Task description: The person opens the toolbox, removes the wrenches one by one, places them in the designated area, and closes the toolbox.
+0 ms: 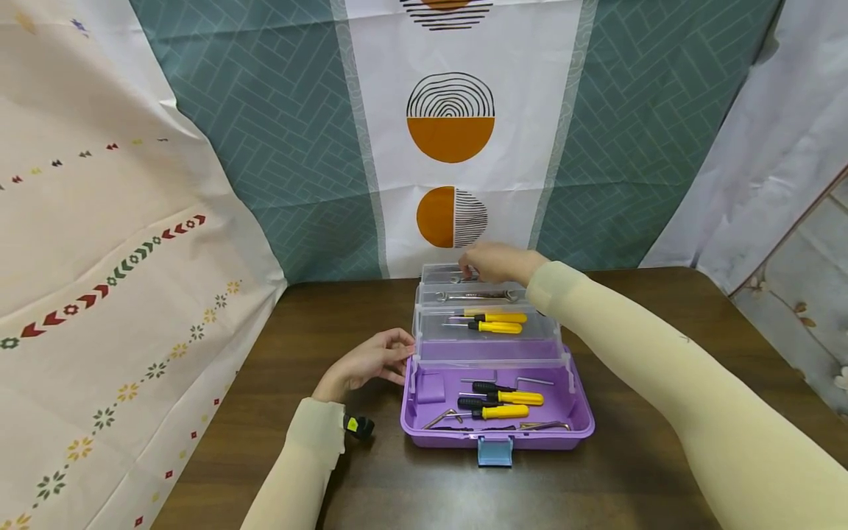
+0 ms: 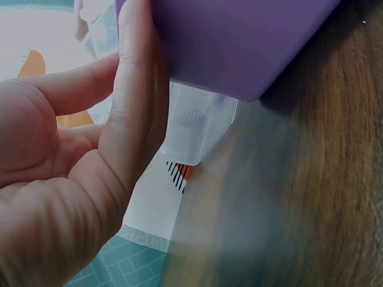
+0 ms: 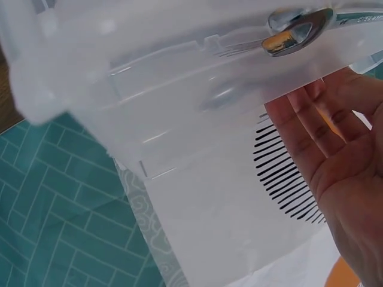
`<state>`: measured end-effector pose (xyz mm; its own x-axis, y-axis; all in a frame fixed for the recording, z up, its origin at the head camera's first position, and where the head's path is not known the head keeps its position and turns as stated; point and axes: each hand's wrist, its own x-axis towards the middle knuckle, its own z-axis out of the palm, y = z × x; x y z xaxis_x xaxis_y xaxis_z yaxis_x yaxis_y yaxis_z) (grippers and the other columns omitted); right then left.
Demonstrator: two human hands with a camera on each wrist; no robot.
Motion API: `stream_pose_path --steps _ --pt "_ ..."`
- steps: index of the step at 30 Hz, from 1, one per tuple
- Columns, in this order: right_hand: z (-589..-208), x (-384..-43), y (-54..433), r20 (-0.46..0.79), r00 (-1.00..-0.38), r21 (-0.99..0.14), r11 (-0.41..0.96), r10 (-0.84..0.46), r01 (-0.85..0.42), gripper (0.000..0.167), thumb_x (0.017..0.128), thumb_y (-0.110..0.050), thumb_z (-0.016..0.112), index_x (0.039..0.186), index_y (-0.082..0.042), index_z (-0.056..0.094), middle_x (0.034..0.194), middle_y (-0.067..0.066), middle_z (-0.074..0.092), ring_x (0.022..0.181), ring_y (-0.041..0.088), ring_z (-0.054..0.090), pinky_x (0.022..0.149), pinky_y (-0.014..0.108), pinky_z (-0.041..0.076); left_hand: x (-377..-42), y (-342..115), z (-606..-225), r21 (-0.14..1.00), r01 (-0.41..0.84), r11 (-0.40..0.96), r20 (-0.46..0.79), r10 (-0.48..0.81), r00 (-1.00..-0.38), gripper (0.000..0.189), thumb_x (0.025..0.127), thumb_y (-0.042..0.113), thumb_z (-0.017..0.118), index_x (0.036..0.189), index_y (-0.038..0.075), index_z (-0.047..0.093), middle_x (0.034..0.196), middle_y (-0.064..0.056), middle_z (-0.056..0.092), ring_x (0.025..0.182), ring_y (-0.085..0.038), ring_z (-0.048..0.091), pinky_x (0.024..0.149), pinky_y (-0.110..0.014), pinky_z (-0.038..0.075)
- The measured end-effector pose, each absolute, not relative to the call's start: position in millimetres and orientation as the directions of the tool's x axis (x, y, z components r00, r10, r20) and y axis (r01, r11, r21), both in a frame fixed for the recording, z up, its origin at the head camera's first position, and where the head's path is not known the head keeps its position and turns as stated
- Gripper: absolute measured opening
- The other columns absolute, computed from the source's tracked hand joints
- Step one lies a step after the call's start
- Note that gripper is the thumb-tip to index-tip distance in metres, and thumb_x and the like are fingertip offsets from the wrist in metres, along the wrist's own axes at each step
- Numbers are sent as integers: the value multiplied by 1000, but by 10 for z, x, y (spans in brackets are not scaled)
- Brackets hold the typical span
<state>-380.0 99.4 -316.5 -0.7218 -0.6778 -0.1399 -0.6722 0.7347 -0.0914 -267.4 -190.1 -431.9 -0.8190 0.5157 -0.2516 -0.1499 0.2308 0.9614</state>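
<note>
A purple toolbox [image 1: 497, 439] stands on the table with its clear tiered trays [image 1: 486, 352] raised at the back. My left hand [image 1: 374, 358] rests against the box's left side, fingers fairly straight along the purple wall [image 2: 221, 48]. Over the topmost tray, my right hand [image 1: 500, 261] reaches down, its fingertips at a small wrench [image 1: 457, 279]; the tray partly hides them in the right wrist view, and I cannot tell whether they pinch it. A longer wrench [image 1: 477, 296] lies one tray lower. Yellow-handled screwdrivers [image 1: 500, 327] occupy the tray below that.
In the box bottom lie several more screwdrivers [image 1: 506, 413] and hex keys [image 1: 535, 381]. A blue latch [image 1: 495, 452] hangs open at the front. Close behind the trays hangs a patterned cloth [image 1: 318, 147]. Brown wooden table [image 1: 636, 353] surrounds the box.
</note>
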Motion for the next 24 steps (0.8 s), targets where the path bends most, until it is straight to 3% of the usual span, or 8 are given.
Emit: stream_pose_path --steps 15,24 --pt "-3232 -3824 1033 -182 -740 -73 760 -647 -646 20 95 4 66 112 -7 70 109 10 67 96 26 61 88 39 54 -2631 -1886 -4358 963 -148 224 -247 527 -813 26 109 17 57 126 -2 51 98 -10 63 81 -21 67 77 -40 64" --pt "-3214 -3874 1022 -133 -743 -58 754 -655 -654 30 94 12 57 114 -5 73 109 11 68 95 26 63 92 41 56 -2652 -1914 -4316 961 -138 241 -246 506 -826 26 109 18 57 125 -1 52 98 -10 63 81 -21 67 76 -39 64"
